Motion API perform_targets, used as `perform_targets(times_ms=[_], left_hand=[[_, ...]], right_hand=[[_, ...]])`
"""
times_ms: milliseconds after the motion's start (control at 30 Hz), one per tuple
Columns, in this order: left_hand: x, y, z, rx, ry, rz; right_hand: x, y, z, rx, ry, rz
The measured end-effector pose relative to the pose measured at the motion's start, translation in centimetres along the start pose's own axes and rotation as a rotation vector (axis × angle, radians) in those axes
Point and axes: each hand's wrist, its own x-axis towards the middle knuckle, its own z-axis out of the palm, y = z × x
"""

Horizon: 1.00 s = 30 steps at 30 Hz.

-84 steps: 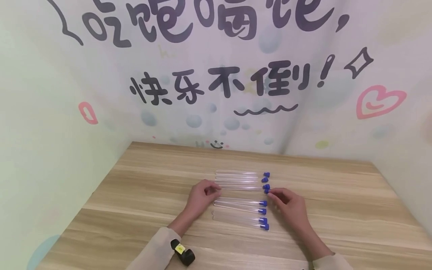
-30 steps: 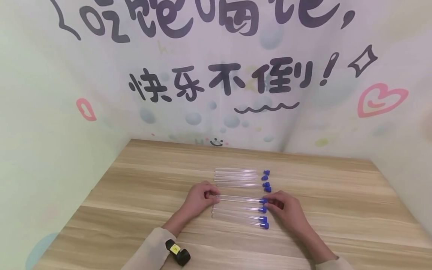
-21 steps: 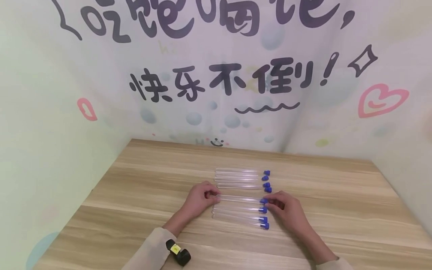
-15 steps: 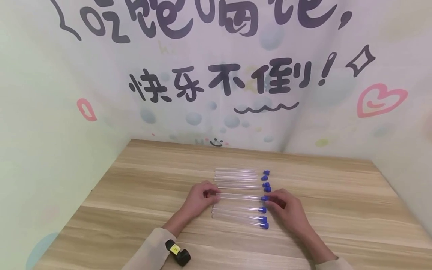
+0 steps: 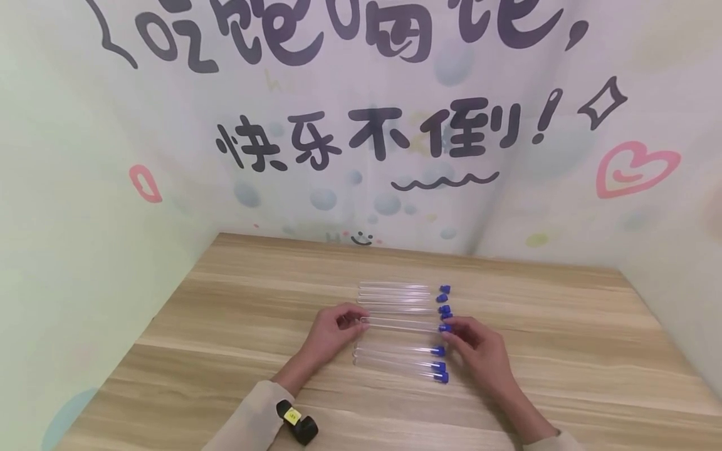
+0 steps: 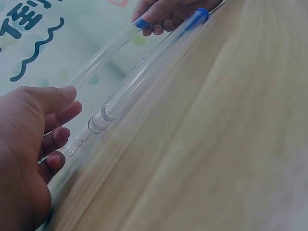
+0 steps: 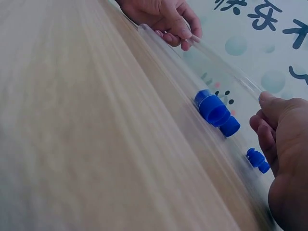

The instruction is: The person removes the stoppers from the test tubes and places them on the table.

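Far left, beige left sleeve (image 5: 251,416), cut off by the bottom edge, with a black wrist device (image 5: 297,423) bearing a yellow label; text on the label too small to read. Left hand (image 5: 337,332): thumb and forefinger pinch the rounded end of a clear tube with a blue cap (image 5: 403,324); that tip is mostly covered in the left wrist view. Tube lies crosswise between both hands, held off the wood-grain table (image 5: 237,351).

Beyond it, a row of clear uncapped tubes (image 5: 395,295); edges blend together, count hard to make out. On the near side, three clear blue-capped tubes (image 5: 395,361) lie on the table; walls faint, their outlines overlapping in the left wrist view.

Right of the uncapped row, loose small blue caps (image 5: 442,298); the nearest is partly hidden at the right hand (image 5: 482,351). Right hand's fingers pinch the held tube at its capped end; cap partly covered, hidden altogether in the right wrist view. Right sleeve (image 5: 553,441) mostly out of frame. Behind, white printed cloth (image 5: 316,219), top lettering cut off.
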Motion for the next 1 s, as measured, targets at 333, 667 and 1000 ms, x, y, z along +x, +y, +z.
perform_targets(times_ms=[333,667,1000], left_hand=[[-0.4,4.0,-0.7,-0.015,0.002,-0.014],[-0.2,0.9,-0.2,-0.028,-0.006,-0.005],[-0.2,0.5,-0.2,-0.087,-0.079,0.073]], right_hand=[[0.2,1.8,0.1,0.03,0.018,0.022],[0.3,1.8,-0.1,0.032,0.053,0.084],[0.3,1.5,0.0,0.006,0.098,0.146]])
